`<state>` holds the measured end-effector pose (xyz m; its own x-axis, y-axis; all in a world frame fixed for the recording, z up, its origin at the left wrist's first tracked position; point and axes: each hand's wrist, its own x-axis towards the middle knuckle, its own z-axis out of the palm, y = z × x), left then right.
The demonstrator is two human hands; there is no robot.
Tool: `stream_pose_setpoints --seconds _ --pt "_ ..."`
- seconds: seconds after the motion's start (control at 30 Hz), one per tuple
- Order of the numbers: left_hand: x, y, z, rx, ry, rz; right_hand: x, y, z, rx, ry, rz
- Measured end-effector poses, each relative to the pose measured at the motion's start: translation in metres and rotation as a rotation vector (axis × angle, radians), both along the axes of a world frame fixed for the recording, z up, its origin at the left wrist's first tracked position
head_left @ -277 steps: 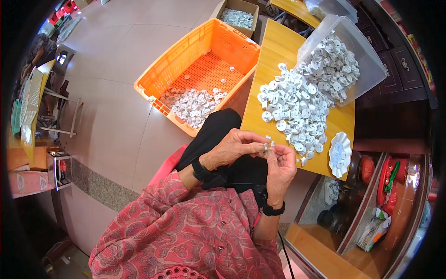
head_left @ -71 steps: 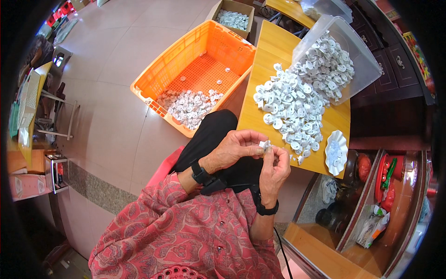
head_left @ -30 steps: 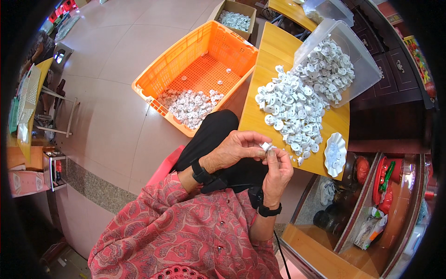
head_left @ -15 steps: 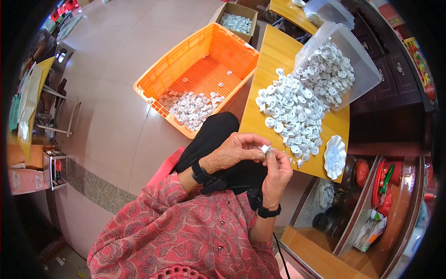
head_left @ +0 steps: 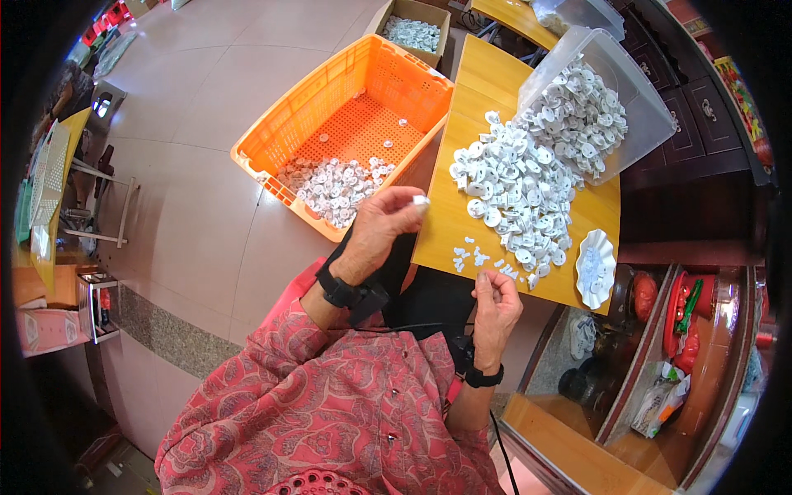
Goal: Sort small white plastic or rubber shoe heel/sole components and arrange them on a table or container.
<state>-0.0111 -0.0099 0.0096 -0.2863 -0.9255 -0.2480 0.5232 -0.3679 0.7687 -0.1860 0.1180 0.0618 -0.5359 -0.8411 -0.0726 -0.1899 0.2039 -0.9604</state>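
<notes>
My left hand is raised between the orange crate and the table, with thumb and fingers closed on a small white plastic part. At the table's near edge is my right hand, thumb and forefinger pinched together; what they hold, if anything, is too small to make out. Just beyond its fingertips, several tiny white plastic pieces lie scattered on the yellow wooden table. Behind them spreads a large heap of white round plastic parts, spilling from a clear plastic bin tipped on its side.
An orange crate on the floor to the left holds many similar white parts. A scalloped white dish sits at the table's right edge. Farther back stands a cardboard box. Open shelves fill the lower right.
My hands have come apart. The left hand has moved left and up with the white plastic part, while the right stays near the table's edge. Small pieces on the table are uncovered.
</notes>
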Motion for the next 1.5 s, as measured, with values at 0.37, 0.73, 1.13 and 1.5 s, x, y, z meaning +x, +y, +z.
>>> stream_pose_setpoints --seconds 0.37,0.73,1.13,1.5 --pt "0.02 -0.021 -0.021 0.132 -0.035 0.394 -0.008 0.018 -0.016 0.078 0.498 0.18" --pt "0.027 -0.029 -0.05 0.121 -0.064 0.571 0.004 0.04 -0.039 0.182 0.776 0.511" --pt "0.03 -0.033 -0.046 0.151 -0.085 0.579 -0.001 0.037 -0.044 0.195 0.772 0.513" --pt "0.024 -0.028 -0.054 0.129 -0.233 0.496 -0.003 0.035 -0.038 0.116 0.722 0.392"
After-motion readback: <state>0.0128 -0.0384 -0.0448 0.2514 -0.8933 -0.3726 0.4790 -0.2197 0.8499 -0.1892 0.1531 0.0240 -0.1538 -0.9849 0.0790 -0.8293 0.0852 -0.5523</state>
